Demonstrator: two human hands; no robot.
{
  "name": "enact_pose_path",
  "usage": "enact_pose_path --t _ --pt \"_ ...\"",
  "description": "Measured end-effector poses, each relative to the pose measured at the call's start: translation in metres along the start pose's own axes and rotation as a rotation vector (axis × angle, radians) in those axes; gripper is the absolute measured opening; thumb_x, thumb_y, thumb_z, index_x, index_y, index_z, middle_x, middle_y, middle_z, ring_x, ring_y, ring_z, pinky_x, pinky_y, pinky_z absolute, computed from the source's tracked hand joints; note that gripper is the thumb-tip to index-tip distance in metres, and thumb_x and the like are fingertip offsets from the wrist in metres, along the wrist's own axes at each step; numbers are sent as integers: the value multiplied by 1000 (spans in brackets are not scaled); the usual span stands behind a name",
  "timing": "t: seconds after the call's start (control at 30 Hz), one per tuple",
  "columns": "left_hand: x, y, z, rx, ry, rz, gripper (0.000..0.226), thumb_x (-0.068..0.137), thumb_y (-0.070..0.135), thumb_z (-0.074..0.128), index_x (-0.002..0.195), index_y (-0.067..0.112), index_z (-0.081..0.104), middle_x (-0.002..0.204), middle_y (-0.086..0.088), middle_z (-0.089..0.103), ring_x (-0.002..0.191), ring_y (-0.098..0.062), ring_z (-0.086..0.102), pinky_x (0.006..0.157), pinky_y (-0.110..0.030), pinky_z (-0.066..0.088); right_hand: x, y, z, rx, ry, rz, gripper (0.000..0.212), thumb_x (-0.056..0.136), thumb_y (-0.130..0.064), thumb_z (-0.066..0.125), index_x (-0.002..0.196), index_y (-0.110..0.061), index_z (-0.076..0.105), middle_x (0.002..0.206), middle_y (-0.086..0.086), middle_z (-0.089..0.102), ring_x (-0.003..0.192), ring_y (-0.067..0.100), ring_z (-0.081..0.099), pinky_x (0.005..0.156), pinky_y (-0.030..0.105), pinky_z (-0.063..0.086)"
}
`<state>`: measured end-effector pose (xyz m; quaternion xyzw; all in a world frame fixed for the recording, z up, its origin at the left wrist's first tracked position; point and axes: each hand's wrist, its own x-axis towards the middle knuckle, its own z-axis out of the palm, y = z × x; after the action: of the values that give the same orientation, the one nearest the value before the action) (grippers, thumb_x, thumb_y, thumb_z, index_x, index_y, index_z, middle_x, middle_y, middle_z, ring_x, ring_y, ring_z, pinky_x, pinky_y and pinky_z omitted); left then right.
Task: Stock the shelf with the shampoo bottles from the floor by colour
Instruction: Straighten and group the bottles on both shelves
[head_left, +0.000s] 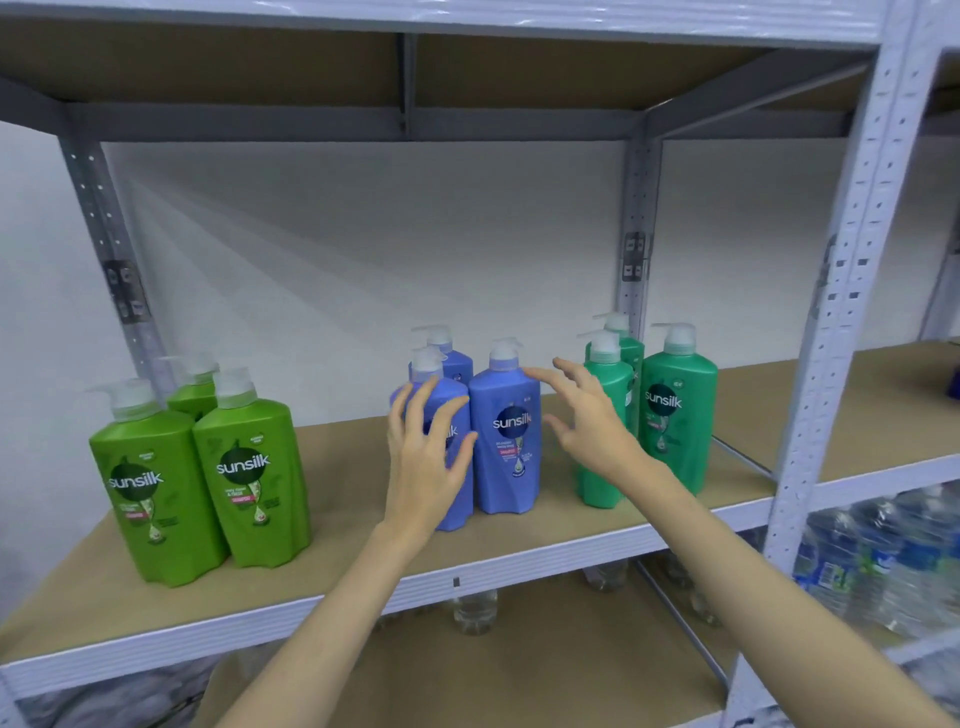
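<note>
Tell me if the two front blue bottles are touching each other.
Touching. The head view shows the left front blue bottle pressed side to side against the right front blue bottle, with no gap between them.

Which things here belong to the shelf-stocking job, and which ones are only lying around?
Part of the job:
- light green bottles
- blue bottles
- dark green bottles
- shelf
- left hand, right hand, both open

Just there:
- clear bottles below the shelf
- packed water bottles, lower right
</note>
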<state>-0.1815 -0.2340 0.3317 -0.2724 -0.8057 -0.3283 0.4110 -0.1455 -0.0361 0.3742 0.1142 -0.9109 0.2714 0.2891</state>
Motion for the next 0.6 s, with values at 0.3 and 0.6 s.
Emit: enact_pose_path --t 0.3,0.6 --pt "22 79 59 -325 -170 3 34 88 32 53 116 13 55 121 -5 50 117 -14 41 98 -11 24 -48 84 -81 -165 320 226 37 82 4 60 115 -15 63 121 15 50 116 30 45 97 19 26" --pt "54 112 114 -449 -218 -221 56 76 29 73 123 20 45 124 -3 38 109 -7 37 91 -11 26 -15 120 -101 -86 176 307 39 83 -22 67 119 -32 60 141 13 35 131 27 36 111 40 27"
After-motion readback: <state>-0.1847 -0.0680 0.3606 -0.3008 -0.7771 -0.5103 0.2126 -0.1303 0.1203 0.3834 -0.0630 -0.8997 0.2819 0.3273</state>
